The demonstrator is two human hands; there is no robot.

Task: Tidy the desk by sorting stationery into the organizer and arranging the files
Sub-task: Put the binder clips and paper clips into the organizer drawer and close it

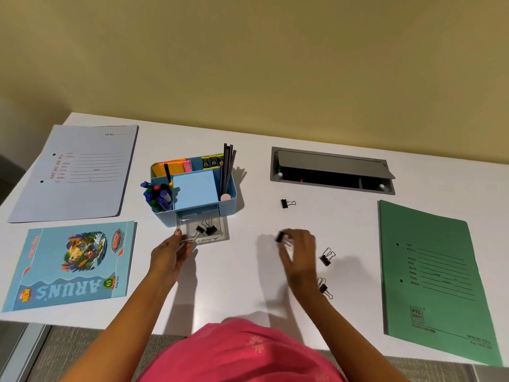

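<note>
My right hand (298, 249) is blurred, so its outline is hard to read. Its fingers (294, 235) are bunched close and pinch a black binder clip (280, 237) just above the surface (248, 271), about midway between the left and right edges. My wrist cuts off part of one of the three loose clips (324, 288); another lies just beside that hand, and the third lies nearer the far edge.

My left hand (170, 252) is at the near left corner of the clear drawer (221, 230), which is pulled out of the blue organizer (234, 198). The thumb tip is on the drawer's rim and the other fingers curl round the corner (their tips are hidden under it). Two clips (206, 229) lie inside the drawer.

A green file (435, 285) lies along the right edge, its near corner cut off by the frame. A pale file (80, 172) lies at the far left corner, with a notebook (71, 266) nearer me.
</note>
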